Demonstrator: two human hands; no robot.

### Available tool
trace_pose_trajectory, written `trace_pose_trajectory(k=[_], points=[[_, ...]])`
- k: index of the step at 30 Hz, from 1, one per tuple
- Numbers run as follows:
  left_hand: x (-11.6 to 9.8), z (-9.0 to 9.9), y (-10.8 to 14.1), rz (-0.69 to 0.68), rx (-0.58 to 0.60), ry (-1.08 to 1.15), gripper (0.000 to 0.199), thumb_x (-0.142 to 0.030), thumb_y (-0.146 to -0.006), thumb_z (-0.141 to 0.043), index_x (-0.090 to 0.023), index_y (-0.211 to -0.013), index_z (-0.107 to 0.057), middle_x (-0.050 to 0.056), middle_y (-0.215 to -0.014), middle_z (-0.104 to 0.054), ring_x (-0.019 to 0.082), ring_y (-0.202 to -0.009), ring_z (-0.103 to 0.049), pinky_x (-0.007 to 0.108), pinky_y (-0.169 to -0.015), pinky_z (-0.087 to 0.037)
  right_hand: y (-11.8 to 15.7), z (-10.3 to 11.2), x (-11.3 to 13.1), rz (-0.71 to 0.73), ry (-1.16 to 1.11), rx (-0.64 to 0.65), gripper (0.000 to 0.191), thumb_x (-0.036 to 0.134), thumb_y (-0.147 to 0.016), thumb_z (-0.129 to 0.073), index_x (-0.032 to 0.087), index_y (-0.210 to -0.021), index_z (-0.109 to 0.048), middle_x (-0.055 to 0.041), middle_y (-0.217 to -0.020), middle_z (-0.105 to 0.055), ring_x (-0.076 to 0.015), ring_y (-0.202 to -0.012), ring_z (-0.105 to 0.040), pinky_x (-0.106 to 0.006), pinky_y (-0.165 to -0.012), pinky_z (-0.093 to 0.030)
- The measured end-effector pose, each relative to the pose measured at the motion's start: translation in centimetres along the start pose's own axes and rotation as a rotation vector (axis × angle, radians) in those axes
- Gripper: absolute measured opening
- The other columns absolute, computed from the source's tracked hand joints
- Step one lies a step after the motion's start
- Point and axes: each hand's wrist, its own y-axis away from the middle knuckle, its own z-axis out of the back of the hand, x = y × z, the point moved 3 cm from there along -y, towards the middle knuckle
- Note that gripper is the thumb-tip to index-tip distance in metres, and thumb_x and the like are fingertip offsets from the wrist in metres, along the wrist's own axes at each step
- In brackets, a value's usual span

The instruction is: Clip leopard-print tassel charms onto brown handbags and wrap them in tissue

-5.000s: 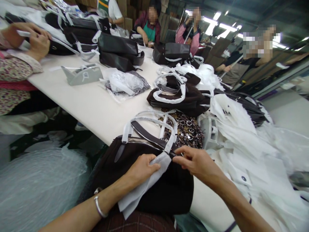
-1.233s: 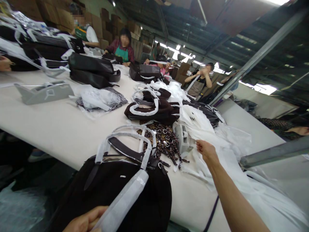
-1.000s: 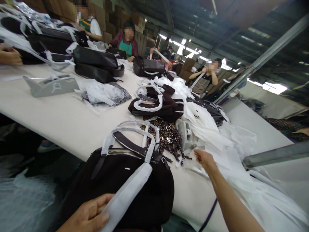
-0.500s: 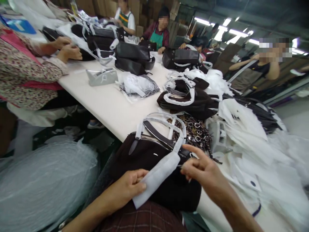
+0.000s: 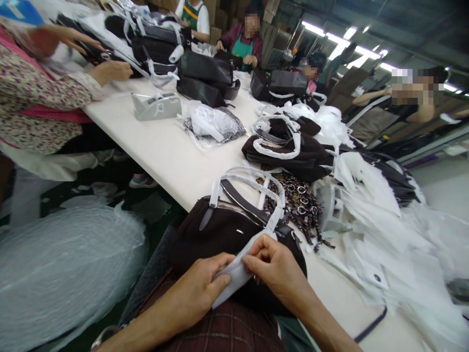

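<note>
A dark brown handbag (image 5: 198, 230) rests against my lap at the table's edge, its two handles (image 5: 279, 195) wrapped in white material. From the base of one handle a white foam-wrapped piece (image 5: 234, 279) slants down over the bag's front. My left hand (image 5: 205, 283) pinches its lower part between thumb and fingers. Higher up, my right hand (image 5: 273, 264) has its thumb and fingertips closed on the same wrap. What lies inside the wrap is hidden. A dark leather pull tab (image 5: 207, 218) hangs at the bag's left end.
Beyond the bag lie beaded tassels with metal rings (image 5: 306, 208), another dark handbag (image 5: 289, 156) and a tape dispenser (image 5: 157, 106). White sheets (image 5: 370, 195) pile up at right. A big foam roll (image 5: 73, 274) stands on the floor at left. Co-workers handle bags around the table.
My right hand has come down and left from beside the handle and now pinches the wrap. My left hand keeps its hold. The co-worker's hands at left have spread apart over a bag.
</note>
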Motion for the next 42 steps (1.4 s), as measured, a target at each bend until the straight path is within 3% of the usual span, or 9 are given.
trace_pose_trajectory(k=[6,11,16,21,25,31,34,38,42], points=[[0.2,-0.3,0.2,0.009,-0.006,-0.022,0.038,-0.028,-0.091,-0.050,-0.022,-0.127,-0.060,0.005,-0.112,-0.069,0.023,-0.101,-0.062,0.027,-0.087,-0.043,-0.1,0.0,-0.5,-0.010,0.110,-0.017,0.011,0.025,-0.077,-0.065,0.020,-0.074,-0.056,0.0054,-0.056,-0.059,-0.0098,-0.049,-0.052,-0.020,-0.046,-0.033],[1.0,-0.6,0.6,0.075,-0.093,-0.002,0.061,-0.029,-0.092,-0.049,-0.026,-0.150,-0.030,0.004,-0.111,-0.071,0.022,-0.099,-0.064,0.029,-0.088,-0.043,-0.4,0.0,-0.7,-0.017,0.086,0.014,0.010,0.025,-0.077,-0.064,0.020,-0.074,-0.056,0.0058,-0.055,-0.058,-0.0094,-0.047,-0.051,-0.020,-0.045,-0.033],[1.4,-0.5,0.3,0.007,-0.098,0.005,0.046,-0.034,-0.090,-0.052,-0.025,-0.135,-0.057,0.005,-0.131,-0.063,0.028,-0.118,-0.057,0.031,-0.101,-0.039,-0.4,-0.1,-0.6,-0.007,0.118,0.010,0.008,0.025,-0.077,-0.064,0.021,-0.077,-0.058,0.0060,-0.055,-0.059,-0.0100,-0.048,-0.052,-0.021,-0.046,-0.033],[1.0,-0.5,0.0,0.012,-0.047,0.057,0.044,-0.029,-0.091,-0.052,-0.025,-0.134,-0.057,0.003,-0.133,-0.062,0.025,-0.119,-0.057,0.031,-0.103,-0.039,0.0,0.1,0.1,0.056,0.243,-0.063,0.011,0.026,-0.077,-0.065,0.023,-0.087,-0.060,0.0054,-0.061,-0.062,-0.0125,-0.054,-0.055,-0.023,-0.052,-0.037],[1.7,-0.7,-0.2,0.014,-0.010,0.235,0.046,-0.027,-0.090,-0.055,-0.023,-0.136,-0.054,0.005,-0.133,-0.062,0.024,-0.119,-0.057,0.032,-0.102,-0.039,0.2,0.4,0.3,0.124,0.328,-0.169,0.025,0.030,-0.073,-0.072,0.024,-0.094,-0.060,0.0016,-0.080,-0.065,-0.0146,-0.062,-0.055,-0.026,-0.057,-0.039],[3.9,-1.2,-0.9,0.042,0.079,0.704,0.063,-0.041,-0.083,-0.068,-0.016,-0.138,-0.050,0.011,-0.117,-0.068,0.021,-0.095,-0.063,0.026,-0.075,-0.044,1.6,1.5,-0.7,0.205,0.465,-0.336,0.040,0.043,-0.073,-0.075,0.026,-0.105,-0.059,-0.0036,-0.094,-0.062,-0.0169,-0.065,-0.053,-0.031,-0.061,-0.040],[3.9,-1.1,-0.9,0.074,0.052,0.831,0.062,-0.038,-0.080,-0.073,-0.015,-0.135,-0.054,0.011,-0.112,-0.069,0.018,-0.092,-0.063,0.024,-0.076,-0.044,2.9,2.6,-1.4,0.164,0.429,-0.447,0.035,0.047,-0.072,-0.075,0.023,-0.092,-0.059,-0.0012,-0.080,-0.060,-0.0149,-0.059,-0.049,-0.029,-0.057,-0.039],[3.4,-1.0,-0.8,0.113,0.067,0.927,0.061,-0.032,-0.079,-0.075,-0.013,-0.134,-0.054,0.014,-0.110,-0.070,0.018,-0.088,-0.064,0.025,-0.079,-0.046,3.1,1.7,-2.8,-0.067,0.107,-0.196,0.034,0.050,-0.077,-0.067,0.020,-0.066,-0.053,0.0038,-0.055,-0.051,-0.0096,-0.045,-0.042,-0.024,-0.044,-0.032],[3.4,-1.1,-0.7,0.149,0.100,0.978,0.063,-0.029,-0.079,-0.075,-0.011,-0.134,-0.052,0.017,-0.111,-0.069,0.018,-0.087,-0.065,0.028,-0.081,-0.048,1.9,-0.6,-4.3,-0.233,-0.148,0.097,0.037,0.052,-0.074,-0.067,0.018,-0.073,-0.055,0.0030,-0.057,-0.061,-0.0058,-0.032,-0.041,-0.019,-0.031,-0.023]])
